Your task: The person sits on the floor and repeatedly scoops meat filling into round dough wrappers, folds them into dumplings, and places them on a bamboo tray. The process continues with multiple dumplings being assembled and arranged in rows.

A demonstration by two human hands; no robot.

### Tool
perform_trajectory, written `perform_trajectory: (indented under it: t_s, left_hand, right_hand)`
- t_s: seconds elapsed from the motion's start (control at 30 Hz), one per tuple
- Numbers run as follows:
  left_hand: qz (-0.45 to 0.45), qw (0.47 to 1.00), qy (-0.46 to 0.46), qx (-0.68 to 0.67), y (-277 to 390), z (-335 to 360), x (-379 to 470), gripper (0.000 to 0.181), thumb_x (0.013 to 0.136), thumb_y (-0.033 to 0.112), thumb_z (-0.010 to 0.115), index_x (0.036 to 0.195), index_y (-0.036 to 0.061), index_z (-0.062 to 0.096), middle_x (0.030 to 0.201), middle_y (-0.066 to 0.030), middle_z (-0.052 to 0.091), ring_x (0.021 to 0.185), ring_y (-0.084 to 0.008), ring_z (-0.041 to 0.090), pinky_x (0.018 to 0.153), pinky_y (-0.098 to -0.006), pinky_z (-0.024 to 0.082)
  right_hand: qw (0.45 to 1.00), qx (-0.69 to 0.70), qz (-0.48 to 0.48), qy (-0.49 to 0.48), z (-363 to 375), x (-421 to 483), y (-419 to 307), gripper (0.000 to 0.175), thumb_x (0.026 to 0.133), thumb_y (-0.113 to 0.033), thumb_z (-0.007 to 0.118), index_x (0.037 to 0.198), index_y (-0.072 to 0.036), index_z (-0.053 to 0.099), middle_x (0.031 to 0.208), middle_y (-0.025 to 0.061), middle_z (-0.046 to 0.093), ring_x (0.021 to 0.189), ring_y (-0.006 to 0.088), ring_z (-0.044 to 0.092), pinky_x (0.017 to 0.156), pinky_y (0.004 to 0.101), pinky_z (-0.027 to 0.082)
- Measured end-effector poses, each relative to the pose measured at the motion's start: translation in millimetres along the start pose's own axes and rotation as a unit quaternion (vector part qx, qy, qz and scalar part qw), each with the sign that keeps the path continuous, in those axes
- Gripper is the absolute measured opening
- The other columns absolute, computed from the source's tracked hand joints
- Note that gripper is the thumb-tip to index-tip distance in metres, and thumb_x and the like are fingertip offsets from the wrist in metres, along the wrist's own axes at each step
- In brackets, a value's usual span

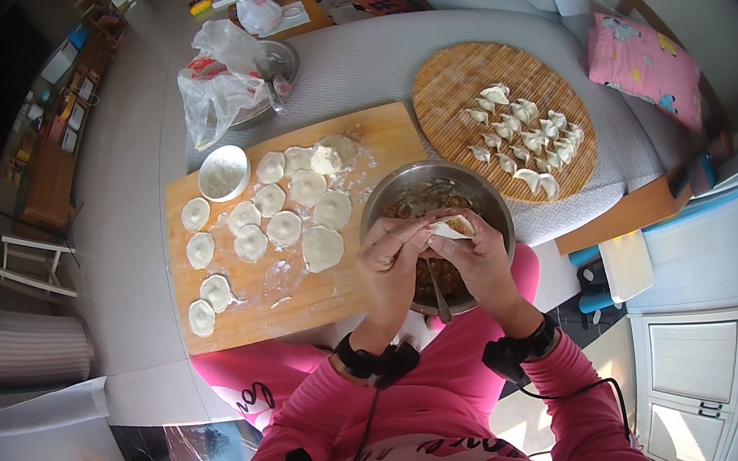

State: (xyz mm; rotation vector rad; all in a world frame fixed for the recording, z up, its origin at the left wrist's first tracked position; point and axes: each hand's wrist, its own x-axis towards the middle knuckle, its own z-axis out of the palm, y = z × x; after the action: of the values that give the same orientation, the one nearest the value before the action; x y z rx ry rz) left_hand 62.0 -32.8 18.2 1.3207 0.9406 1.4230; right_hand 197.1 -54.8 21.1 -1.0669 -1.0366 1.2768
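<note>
My left hand [394, 248] and my right hand [474, 247] together hold a partly folded dumpling [453, 227], its filling showing at the right side. Both are above a steel bowl [505, 211] of minced filling [448, 281], in which a metal spoon [440, 298] leans towards me. To the left, round dough wrappers [284, 229] lie on a floured wooden board [379, 300], some overlapping. A white bowl of flour [224, 174] stands at the board's far left corner. Several folded dumplings [525, 111] rest on a round woven tray [444, 85] beyond the steel bowl, to the right.
A metal basin [288, 58] with plastic bags [224, 81] stands on the grey padded seat [345, 57] behind the board. A pink cushion [645, 70] lies at the right. Cables run from bands on both my wrists. A white stool [38, 266] is on the floor at left.
</note>
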Motion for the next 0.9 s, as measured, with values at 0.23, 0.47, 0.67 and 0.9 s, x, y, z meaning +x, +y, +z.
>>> perform_trajectory:
  t_s: [0.23, 0.47, 0.67, 0.9]
  left_hand:
    - [0.201, 0.946, -0.096, 0.235, 0.4, -11.7, 14.6, 0.043, 0.075, 0.002, 0.077, 0.117, 0.0058, 0.069, 0.097, -0.0099, 0.065, 0.082, -0.0205, 0.064, 0.071, -0.0318, 0.053]
    - [0.159, 0.961, -0.123, 0.191, -8.9, -17.2, 9.9, 0.027, 0.076, 0.0, 0.074, 0.102, 0.0043, 0.073, 0.092, -0.0084, 0.066, 0.085, -0.0257, 0.063, 0.07, -0.0339, 0.052]
    - [0.159, 0.966, -0.101, 0.178, -9.0, -21.3, 13.7, 0.023, 0.076, -0.001, 0.075, 0.097, 0.0067, 0.075, 0.087, -0.0082, 0.067, 0.076, -0.0233, 0.064, 0.064, -0.032, 0.052]
    - [0.174, 0.955, -0.109, 0.213, -5.6, -22.8, 15.3, 0.024, 0.075, -0.003, 0.075, 0.097, 0.0065, 0.076, 0.086, -0.0064, 0.068, 0.079, -0.0193, 0.066, 0.069, -0.0283, 0.054]
  right_hand:
    - [0.974, -0.209, -0.048, -0.079, -18.6, 6.5, -6.6, 0.03, 0.087, -0.001, 0.066, 0.116, 0.002, 0.059, 0.106, 0.0101, 0.067, 0.098, 0.0131, 0.063, 0.083, 0.0282, 0.053]
    - [0.982, -0.176, -0.019, -0.069, -18.2, 5.4, -5.1, 0.031, 0.088, -0.004, 0.067, 0.117, 0.002, 0.059, 0.107, 0.0089, 0.067, 0.099, 0.0137, 0.063, 0.084, 0.0285, 0.054]
    - [0.996, 0.008, 0.083, -0.043, -34.0, 10.3, -13.5, 0.028, 0.09, -0.008, 0.068, 0.116, 0.0, 0.062, 0.105, 0.0059, 0.066, 0.094, 0.0115, 0.064, 0.08, 0.0256, 0.055]
    - [0.988, 0.059, 0.136, -0.048, -37.8, 15.2, -11.7, 0.015, 0.088, -0.005, 0.069, 0.102, -0.002, 0.064, 0.092, 0.0032, 0.066, 0.082, 0.0104, 0.063, 0.072, 0.0232, 0.053]
